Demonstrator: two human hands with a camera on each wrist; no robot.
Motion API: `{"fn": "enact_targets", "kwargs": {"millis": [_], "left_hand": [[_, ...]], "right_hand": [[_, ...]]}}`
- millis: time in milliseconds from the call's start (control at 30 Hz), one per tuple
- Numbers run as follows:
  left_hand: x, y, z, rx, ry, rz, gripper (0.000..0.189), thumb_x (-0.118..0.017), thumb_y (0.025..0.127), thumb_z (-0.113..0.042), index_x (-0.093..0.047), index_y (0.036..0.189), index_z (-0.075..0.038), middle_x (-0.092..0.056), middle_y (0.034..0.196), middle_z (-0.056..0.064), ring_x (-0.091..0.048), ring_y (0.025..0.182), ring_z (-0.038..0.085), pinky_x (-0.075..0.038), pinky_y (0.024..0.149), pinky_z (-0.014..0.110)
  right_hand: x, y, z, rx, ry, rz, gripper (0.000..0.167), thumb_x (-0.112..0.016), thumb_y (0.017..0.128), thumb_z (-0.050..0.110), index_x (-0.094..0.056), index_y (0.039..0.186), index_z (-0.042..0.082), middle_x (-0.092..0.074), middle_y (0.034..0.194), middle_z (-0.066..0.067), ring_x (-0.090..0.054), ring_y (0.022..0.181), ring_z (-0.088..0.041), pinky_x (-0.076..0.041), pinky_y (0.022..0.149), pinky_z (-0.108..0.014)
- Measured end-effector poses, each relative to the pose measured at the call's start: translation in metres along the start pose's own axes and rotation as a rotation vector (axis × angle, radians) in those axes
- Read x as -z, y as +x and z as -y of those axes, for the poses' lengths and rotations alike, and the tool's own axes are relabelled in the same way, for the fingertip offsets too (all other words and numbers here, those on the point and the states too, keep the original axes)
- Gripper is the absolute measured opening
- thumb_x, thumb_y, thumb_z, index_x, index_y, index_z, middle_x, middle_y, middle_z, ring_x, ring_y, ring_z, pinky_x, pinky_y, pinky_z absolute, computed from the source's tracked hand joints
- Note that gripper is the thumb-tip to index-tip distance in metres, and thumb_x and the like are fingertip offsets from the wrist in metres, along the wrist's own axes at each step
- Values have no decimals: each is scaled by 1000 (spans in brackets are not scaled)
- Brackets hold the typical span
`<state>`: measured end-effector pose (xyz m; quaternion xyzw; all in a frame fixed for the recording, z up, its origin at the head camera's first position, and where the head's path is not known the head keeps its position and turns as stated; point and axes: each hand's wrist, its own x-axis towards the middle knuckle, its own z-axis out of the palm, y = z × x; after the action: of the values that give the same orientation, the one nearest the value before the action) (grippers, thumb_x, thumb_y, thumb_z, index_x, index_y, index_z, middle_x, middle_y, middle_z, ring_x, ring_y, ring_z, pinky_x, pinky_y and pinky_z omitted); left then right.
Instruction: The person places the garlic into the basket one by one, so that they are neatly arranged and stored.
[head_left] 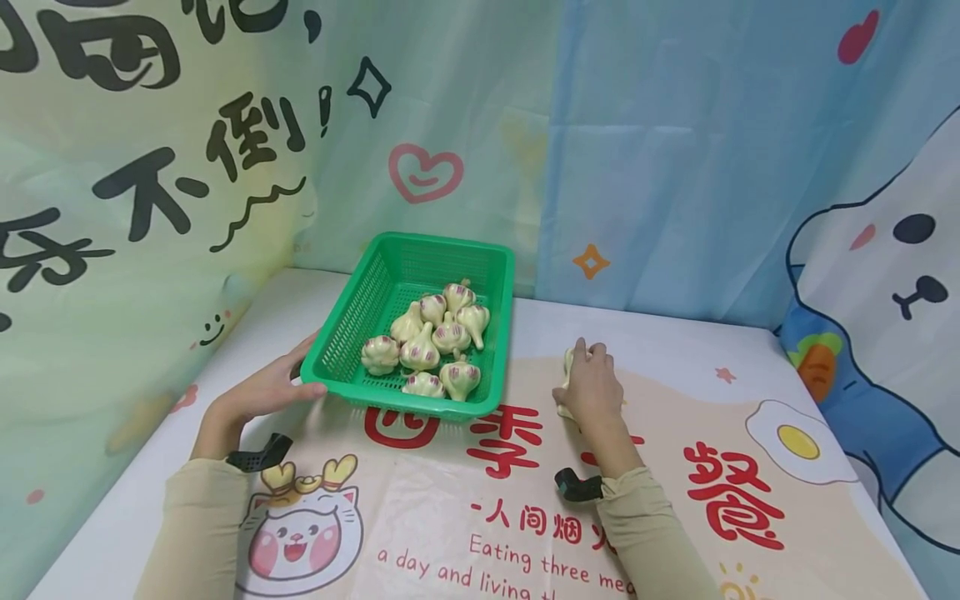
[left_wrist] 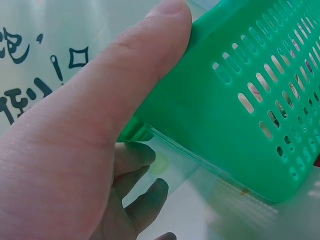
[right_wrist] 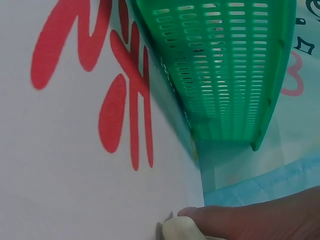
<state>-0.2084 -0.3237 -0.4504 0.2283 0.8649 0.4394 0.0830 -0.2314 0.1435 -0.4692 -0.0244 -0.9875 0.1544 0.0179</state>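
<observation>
A green plastic basket [head_left: 408,402] holds several cream garlic bulbs [head_left: 418,350] with purple streaks, gathered toward its front and right. My left hand [head_left: 266,387] grips the basket's near left corner. In the left wrist view its thumb [left_wrist: 145,47] presses along the outside of the wall, while the curled fingers [left_wrist: 145,205] are round the other side of the corner. Right of the basket, my right hand [head_left: 594,385] holds another garlic bulb [right_wrist: 182,229] down at the tabletop. Most of that bulb is hidden beneath the fingers.
The table is covered by a printed mat [head_left: 420,500] with red lettering, a cartoon cat and a fried egg. Printed curtains [head_left: 645,167] hang along the back and left, close behind the basket. A white cartoon animal [head_left: 900,350] is at the right.
</observation>
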Motion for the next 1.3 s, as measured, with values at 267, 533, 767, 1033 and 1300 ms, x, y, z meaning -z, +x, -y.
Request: {"fn": "enact_targets", "kwargs": {"millis": [267,533,767,1033,1300], "left_hand": [[-1,0,-1,1,1,6,95,-69,84,-31,-5,154,-29,-5,162,2,-14,144,34,-25,105,66],[0,1,2,-1,14,5,94,-68,84,-30,-5,154,-31,-6,161,2,-18,143,32,-28,104,65],[2,0,0,24,29,-17,98,-70,82,-29,-4,154,-29,5,162,-1,2,148,33,-14,107,70],[2,-1,-3,48,50,-27,102,-72,82,-26,1,154,-26,11,161,-4,8,148,31,-11,109,68],[3,-1,-5,43,55,-28,103,-73,81,-25,1,153,-28,12,160,-4,7,148,31,-13,110,66]], "right_hand": [[5,1,-3,7,3,33,96,-78,76,24,-21,148,-3,-35,138,-28,-40,123,-42,-51,82,-56],[9,1,-8,34,15,15,84,-80,74,26,-36,139,-4,-44,129,-27,-48,114,-40,-50,83,-54],[12,0,-8,17,57,21,85,-80,75,28,-36,140,-3,-46,129,-27,-49,112,-39,-50,86,-52],[13,-1,-7,26,77,-3,85,-80,76,27,-34,141,-3,-45,132,-27,-49,113,-40,-49,89,-53],[18,-1,-4,67,92,-79,83,-79,77,27,-35,141,-3,-45,134,-25,-47,116,-40,-48,89,-52]]}}
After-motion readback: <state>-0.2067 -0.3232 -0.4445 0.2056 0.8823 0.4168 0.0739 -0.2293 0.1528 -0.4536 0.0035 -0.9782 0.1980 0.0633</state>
